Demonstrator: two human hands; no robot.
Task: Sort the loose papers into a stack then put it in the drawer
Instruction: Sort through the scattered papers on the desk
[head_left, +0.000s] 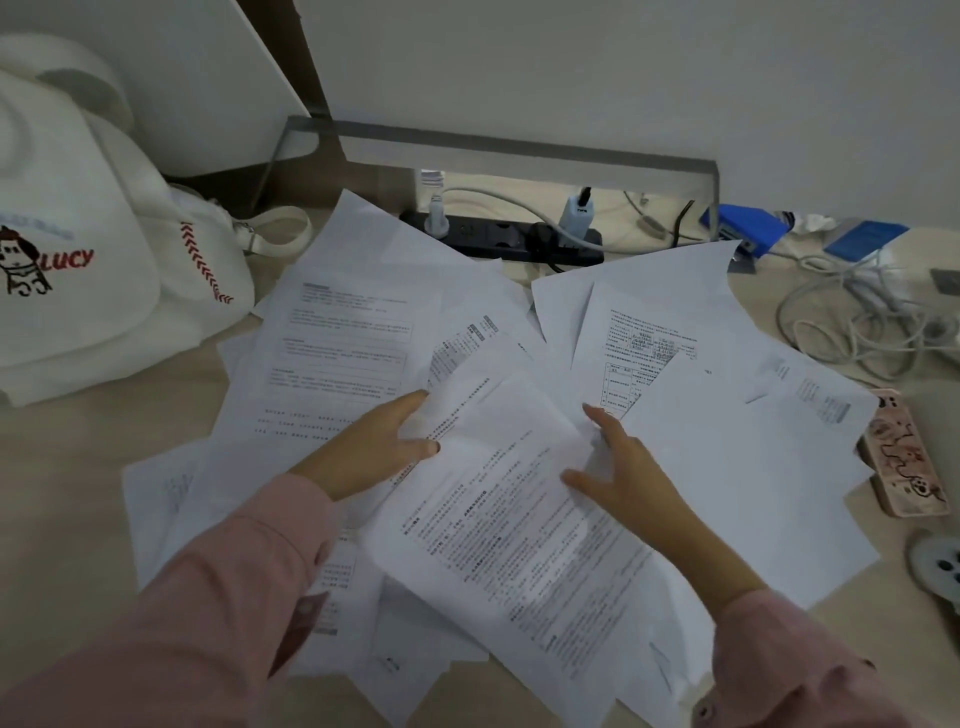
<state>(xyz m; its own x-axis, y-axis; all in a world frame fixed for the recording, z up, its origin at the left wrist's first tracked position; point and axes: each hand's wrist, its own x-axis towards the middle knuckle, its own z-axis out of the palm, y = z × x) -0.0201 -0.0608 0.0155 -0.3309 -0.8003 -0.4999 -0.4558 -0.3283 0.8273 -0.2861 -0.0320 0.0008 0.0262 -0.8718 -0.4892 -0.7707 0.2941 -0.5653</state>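
Several loose white printed papers (353, 332) lie scattered and overlapping across the light wooden desk (67, 467). One printed sheet (514, 525) lies on top in the middle, tilted. My left hand (369, 447) pinches that sheet's upper left edge, thumb on top and fingers under it. My right hand (623, 467) holds its upper right edge, thumb on the page and fingers spread behind. Both arms wear pink sleeves. No drawer is in view.
A white tote bag (78, 260) printed "LUCY" stands at the left. A black power strip (498, 236) with plugs and cables runs along the back. A pink-cased phone (901, 457) and a white controller (937, 566) lie at the right, with tangled cables (852, 322) behind.
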